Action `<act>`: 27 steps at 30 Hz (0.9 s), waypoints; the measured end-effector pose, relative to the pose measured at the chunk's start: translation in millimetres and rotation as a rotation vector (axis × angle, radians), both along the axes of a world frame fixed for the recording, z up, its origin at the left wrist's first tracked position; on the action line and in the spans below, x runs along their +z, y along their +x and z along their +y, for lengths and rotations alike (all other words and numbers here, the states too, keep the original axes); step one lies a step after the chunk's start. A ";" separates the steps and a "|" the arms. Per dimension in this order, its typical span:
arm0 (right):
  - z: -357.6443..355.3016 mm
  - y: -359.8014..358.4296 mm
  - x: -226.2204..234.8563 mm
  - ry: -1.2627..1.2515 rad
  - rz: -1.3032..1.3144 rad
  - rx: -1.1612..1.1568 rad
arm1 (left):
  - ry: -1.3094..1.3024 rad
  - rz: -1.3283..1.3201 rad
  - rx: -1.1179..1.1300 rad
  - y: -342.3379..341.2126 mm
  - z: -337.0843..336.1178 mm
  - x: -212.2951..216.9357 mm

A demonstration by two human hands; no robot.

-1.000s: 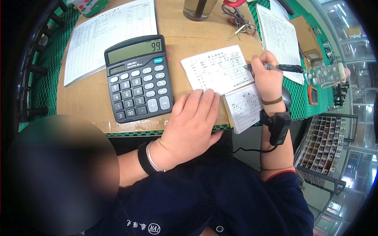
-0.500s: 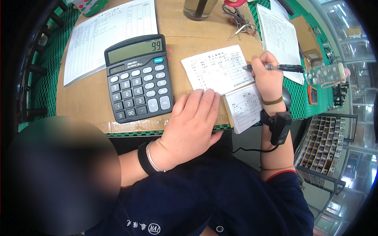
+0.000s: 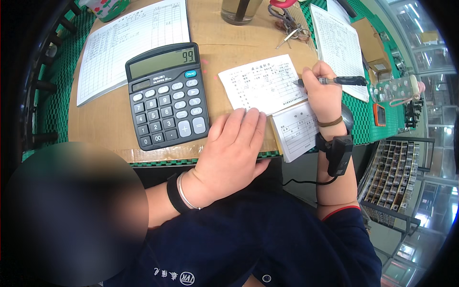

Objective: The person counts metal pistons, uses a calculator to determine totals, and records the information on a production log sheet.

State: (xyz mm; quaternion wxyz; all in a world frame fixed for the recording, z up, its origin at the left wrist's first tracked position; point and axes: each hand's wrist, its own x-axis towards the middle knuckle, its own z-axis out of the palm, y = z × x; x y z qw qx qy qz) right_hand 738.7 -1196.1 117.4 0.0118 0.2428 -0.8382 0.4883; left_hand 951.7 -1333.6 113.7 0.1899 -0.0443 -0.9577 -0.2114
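My right hand (image 3: 323,93) grips a black pen (image 3: 340,81) with its tip on a white printed slip (image 3: 262,82) lying on the brown cardboard desk top (image 3: 110,125). My left hand (image 3: 229,151) lies flat, palm down, at the near edge of the cardboard, its fingertips touching the slip's lower edge. A small pad of white forms (image 3: 296,130) sits between the two hands, under my right wrist. A black desk calculator (image 3: 166,94) with a lit display stands just left of my left hand.
A large lined sheet (image 3: 125,44) lies at the back left, another sheet (image 3: 339,45) at the back right. A glass cup (image 3: 240,9), keys (image 3: 289,28) and a green mesh mat (image 3: 373,119) surround the cardboard. A parts rack (image 3: 394,174) stands at the right.
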 end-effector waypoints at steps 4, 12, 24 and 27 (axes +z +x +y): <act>-0.8 2.0 1.5 -0.027 0.006 0.006 | -0.002 -0.016 -0.004 -0.4 -0.4 0.1; -1.5 0.0 0.8 -0.011 0.021 -0.016 | -0.005 -0.006 0.002 0.1 0.3 -0.3; 39.8 31.2 57.2 -0.388 0.087 -0.018 | -0.020 0.063 -0.027 2.1 1.2 0.3; 51.6 58.9 48.0 -0.119 0.041 0.083 | -0.096 0.134 -0.084 8.1 0.7 -4.9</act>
